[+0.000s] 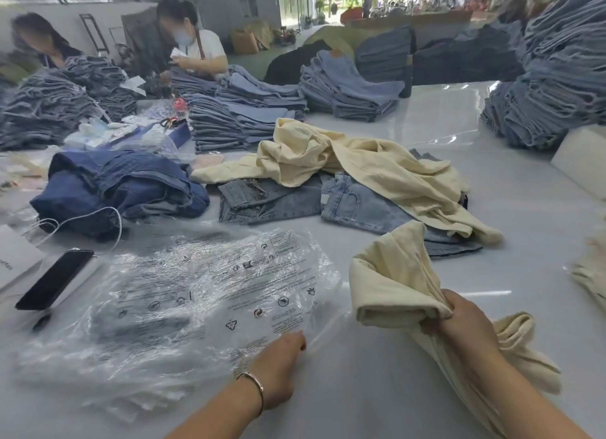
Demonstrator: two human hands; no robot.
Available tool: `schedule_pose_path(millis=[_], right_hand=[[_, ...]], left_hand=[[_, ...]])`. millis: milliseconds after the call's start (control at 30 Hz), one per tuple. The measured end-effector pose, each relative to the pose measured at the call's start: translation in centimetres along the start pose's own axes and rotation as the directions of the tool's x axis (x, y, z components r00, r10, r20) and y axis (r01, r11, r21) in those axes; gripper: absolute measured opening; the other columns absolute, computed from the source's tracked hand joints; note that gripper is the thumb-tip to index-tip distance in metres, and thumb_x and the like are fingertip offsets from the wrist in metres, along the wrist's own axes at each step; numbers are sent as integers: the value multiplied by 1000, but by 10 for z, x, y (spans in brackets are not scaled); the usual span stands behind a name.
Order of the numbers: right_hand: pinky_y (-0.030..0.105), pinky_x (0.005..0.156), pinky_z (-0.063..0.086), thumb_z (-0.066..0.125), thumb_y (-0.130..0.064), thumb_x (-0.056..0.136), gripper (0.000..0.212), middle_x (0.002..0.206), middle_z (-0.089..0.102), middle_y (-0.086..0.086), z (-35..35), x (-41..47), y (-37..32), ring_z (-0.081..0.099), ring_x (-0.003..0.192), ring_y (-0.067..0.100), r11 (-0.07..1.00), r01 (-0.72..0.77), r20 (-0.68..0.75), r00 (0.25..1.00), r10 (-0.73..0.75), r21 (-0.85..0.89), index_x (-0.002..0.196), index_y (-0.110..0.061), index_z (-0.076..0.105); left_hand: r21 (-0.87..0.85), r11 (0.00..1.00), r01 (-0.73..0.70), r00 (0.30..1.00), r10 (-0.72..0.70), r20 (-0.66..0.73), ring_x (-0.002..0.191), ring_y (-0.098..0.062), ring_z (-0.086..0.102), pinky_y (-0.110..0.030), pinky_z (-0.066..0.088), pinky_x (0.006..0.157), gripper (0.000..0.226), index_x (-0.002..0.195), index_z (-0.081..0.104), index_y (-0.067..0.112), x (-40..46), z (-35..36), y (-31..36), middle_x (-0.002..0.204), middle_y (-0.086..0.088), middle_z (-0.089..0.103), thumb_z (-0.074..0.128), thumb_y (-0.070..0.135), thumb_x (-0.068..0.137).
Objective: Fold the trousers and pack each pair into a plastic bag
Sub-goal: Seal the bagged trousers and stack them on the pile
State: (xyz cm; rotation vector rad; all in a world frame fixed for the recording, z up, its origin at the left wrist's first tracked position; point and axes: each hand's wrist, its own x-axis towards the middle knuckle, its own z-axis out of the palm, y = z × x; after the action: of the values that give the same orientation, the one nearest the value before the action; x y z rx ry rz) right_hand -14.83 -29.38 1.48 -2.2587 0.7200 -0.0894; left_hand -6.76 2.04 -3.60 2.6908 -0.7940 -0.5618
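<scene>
— Beside the stack of plastic bags (183,294), what was each hand doing in the head view?

— The left hand (278,369) lay on the near right corner of that stack, its grip curled over the edge of the top bag; whether it actually pinched the film, I could not tell. A thin bangle (254,389) circled that wrist. The right hand (465,324) was to the right of the stack, its grip clenched round a bunched, folded pair of cream trousers (393,281). Their folded end rose up and away from the hand, while the rest trailed back under the forearm onto the counter (377,389).

— And beyond the bags?

— Just behind the stack lay a crumpled dark blue denim heap (118,192). To the right of that were light blue jeans (357,205) spread flat, with another cream garment (360,163) rumpled on top of them. Left of the bags, a black phone (54,279) rested on a white box (16,258), with a white cable (85,219) looping off toward the dark denim.

— Farther back?

— Tall piles of folded jeans (249,110) stood well behind the bags, and more rose at the far right edge. Two people sat behind the piles at the far left, one in a white top (210,48), handling something small.
</scene>
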Motion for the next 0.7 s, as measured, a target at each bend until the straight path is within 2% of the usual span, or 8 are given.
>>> schedule_pose_path(millis=[100, 200, 267, 333, 400, 533, 633, 700], right_hand=[[37, 65, 47, 81, -18, 59, 32, 72, 64, -6, 2, 2, 3, 59, 72, 23, 1000, -6, 6, 1000, 6, -15, 79, -23, 56], [33, 57, 40, 80, -23, 61, 32, 70, 61, -9, 4, 3, 3, 56, 70, 21, 999, 1, -4, 1000, -1, -50, 79, -25, 53], [30, 54, 36, 80, -25, 61, 33, 70, 59, -11, 4, 2, 3, 54, 68, 20, 998, 6, -3, 1000, -6, -62, 79, -28, 52], [30, 53, 34, 81, -25, 61, 34, 69, 58, -12, 4, 3, 3, 53, 67, 20, 998, 9, -4, 1000, -9, -63, 78, -28, 51], [30, 54, 35, 81, -25, 61, 34, 70, 58, -12, 4, 4, 4, 53, 68, 22, 998, 12, -3, 1000, -12, -64, 79, -28, 52], [29, 53, 34, 80, -26, 62, 34, 70, 59, -11, 4, 4, 4, 54, 69, 22, 997, 28, 4, 1000, -28, -65, 80, -28, 52], [30, 54, 35, 80, -26, 63, 33, 70, 59, -9, 5, 4, 5, 55, 70, 24, 997, 29, 6, 1000, -28, -69, 79, -28, 51], [30, 53, 35, 80, -27, 64, 33, 70, 59, -9, 5, 3, 5, 56, 70, 24, 997, 38, 2, 999, -38, -63, 78, -29, 50]], left_hand=[[13, 1000, 28, 988, -26, -154, 115, -15, 50, -23, 38, 91, 47, 129, 44, 26, -7, 4, -7, 126, 6, 52, 44, 8, 85], [-92, 993, 73, 947, -98, -304, 97, -13, 60, -26, 43, 80, 32, 121, 54, 27, -16, 4, -13, 106, 9, 64, 46, 15, 92], [-254, 965, 66, 927, -154, -343, 82, -10, 61, -27, 47, 75, 27, 112, 55, 28, -21, 5, -15, 92, 13, 62, 53, 12, 91], [-373, 927, 43, 905, -194, -378, 73, -7, 58, -22, 47, 71, 25, 106, 51, 28, -23, 7, -13, 89, 11, 59, 52, 8, 92], [-409, 912, 18, 897, -196, -396, 72, -3, 52, -12, 40, 67, 22, 101, 47, 28, -22, 9, -11, 89, 10, 56, 46, 6, 96], [-386, 922, -27, 931, -118, -345, 67, -5, 46, -20, 42, 67, 27, 102, 43, 31, -20, 10, -10, 87, 6, 53, 58, 13, 91], [-332, 943, -30, 952, -74, -296, 66, 1, 46, -11, 39, 64, 38, 109, 41, 35, -21, 10, -11, 86, 13, 50, 69, 26, 84], [-322, 945, -52, 943, -60, -328, 59, 1, 45, -10, 37, 61, 34, 99, 45, 36, -21, 10, -11, 74, 14, 46, 71, 25, 81]])
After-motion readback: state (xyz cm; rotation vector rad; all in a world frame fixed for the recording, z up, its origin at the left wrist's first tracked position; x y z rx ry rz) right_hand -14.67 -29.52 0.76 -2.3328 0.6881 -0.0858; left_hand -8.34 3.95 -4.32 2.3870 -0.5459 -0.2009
